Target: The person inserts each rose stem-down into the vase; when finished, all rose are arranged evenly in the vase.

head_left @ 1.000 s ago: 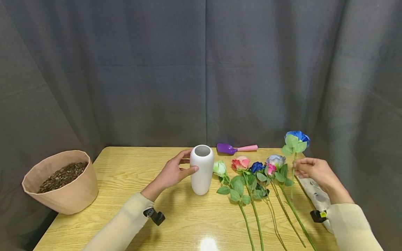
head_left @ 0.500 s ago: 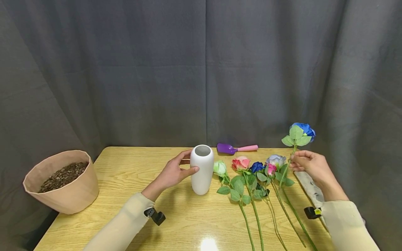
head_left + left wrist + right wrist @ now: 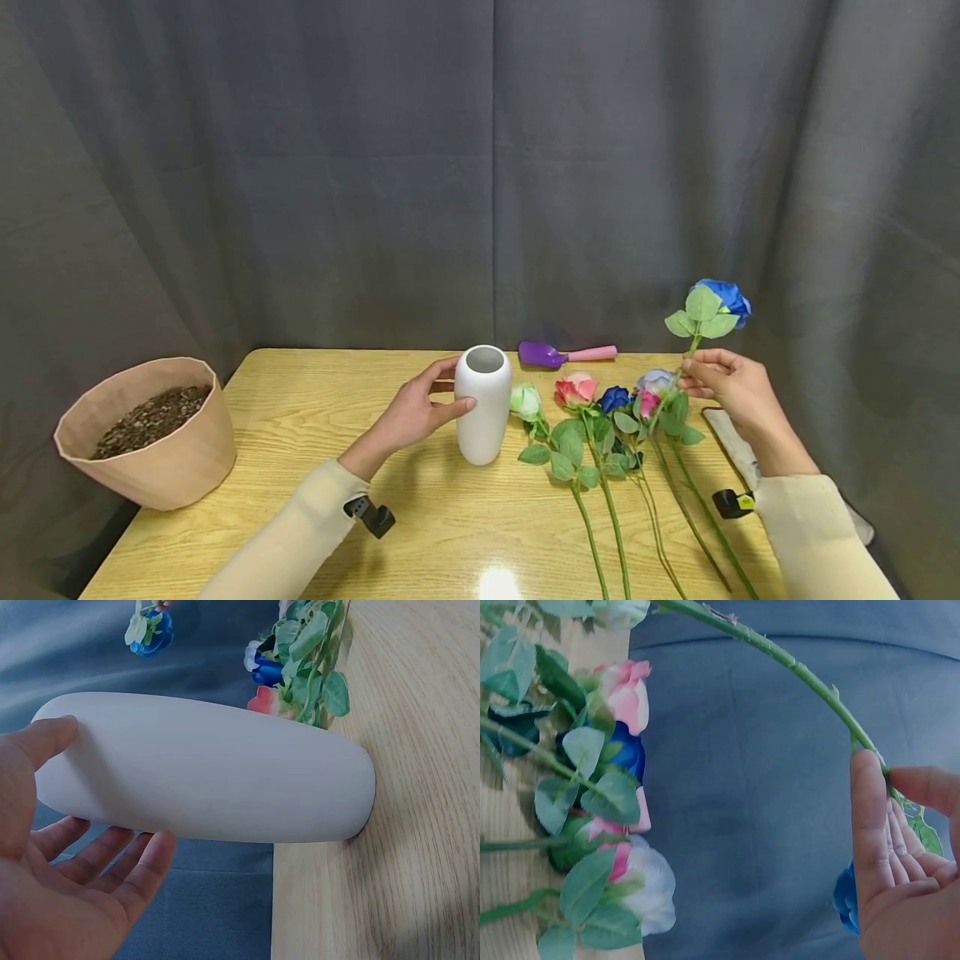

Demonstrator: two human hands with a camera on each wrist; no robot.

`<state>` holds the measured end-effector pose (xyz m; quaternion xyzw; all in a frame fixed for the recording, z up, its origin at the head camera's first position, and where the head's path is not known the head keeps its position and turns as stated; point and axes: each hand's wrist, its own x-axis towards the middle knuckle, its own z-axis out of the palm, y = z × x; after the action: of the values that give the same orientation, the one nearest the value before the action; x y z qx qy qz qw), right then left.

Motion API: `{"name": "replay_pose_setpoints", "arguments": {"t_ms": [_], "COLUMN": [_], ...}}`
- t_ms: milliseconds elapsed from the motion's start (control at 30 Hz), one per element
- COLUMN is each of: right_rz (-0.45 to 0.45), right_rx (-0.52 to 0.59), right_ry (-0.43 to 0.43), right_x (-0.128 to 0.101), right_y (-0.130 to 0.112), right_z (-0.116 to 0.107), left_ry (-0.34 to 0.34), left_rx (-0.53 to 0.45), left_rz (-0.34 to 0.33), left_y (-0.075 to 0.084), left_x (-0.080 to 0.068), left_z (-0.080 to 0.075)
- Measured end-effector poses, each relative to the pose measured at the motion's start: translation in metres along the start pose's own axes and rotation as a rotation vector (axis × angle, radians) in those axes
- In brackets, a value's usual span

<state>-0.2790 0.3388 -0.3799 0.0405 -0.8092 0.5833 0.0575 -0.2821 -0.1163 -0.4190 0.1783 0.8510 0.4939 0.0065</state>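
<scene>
While a smooth matte white vase (image 3: 482, 404) is cupped by the left hand (image 3: 411, 414), a thorny blue rose (image 3: 716, 302) is pinched by the right hand (image 3: 731, 389); leafy cloth roses (image 3: 592, 400) lie between on grained wood table (image 3: 315, 392).

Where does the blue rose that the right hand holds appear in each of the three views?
Head: blue rose at the right, raised above the table, its stem pinched by the right hand.
Left wrist: small, at the top left, above the vase.
Right wrist: only a blue edge shows at the bottom right, behind the hand.
Shared landmark: the row of roses lying on the table shows in all three views.
</scene>
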Motion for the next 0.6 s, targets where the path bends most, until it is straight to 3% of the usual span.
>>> {"name": "replay_pose_setpoints", "arguments": {"t_ms": [600], "right_rz": [-0.029], "right_rx": [0.286], "right_ry": [0.056], "right_x": [0.003], "right_y": [-0.023], "right_z": [0.025], "left_ry": [-0.005], "left_rx": [-0.02], "left_rz": [0.0], "left_y": [0.0], "left_x": [0.0], "left_z": [0.0]}}
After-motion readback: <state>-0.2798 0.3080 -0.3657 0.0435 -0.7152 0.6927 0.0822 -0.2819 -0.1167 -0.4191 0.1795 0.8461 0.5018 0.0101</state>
